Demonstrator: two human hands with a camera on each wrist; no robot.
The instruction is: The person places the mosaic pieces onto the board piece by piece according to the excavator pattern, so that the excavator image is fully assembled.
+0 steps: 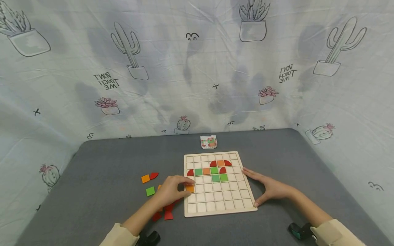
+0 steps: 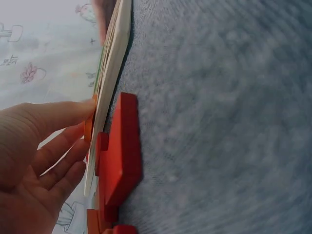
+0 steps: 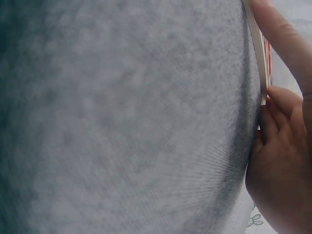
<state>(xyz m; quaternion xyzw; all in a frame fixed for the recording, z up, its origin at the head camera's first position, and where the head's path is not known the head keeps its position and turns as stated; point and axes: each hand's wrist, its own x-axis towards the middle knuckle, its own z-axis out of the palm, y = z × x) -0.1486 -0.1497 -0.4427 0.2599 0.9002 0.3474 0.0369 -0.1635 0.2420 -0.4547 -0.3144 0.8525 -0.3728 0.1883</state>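
The head view is showing, at far left, a loose orange tile [image 1: 145,178] and a curved red piece [image 1: 154,175] lying together, with a green square [image 1: 150,191] nearer the person. Next, the left hand [image 1: 173,190] is pinching an orange square [image 1: 190,189] between thumb and fingers at the gridded board [image 1: 209,197]'s leftmost column; whether it is sitting fully inside a cell, I cannot tell. Beyond the board, a small patterned card [image 1: 208,141] is lying. The right hand [image 1: 274,188] is gripping nothing, its extended fingers and thumb touching the board's right edge, probably steadying it. The step in hand is seemingly seating the orange square; the next move is calling for squaring it to the grid lines, then letting go.
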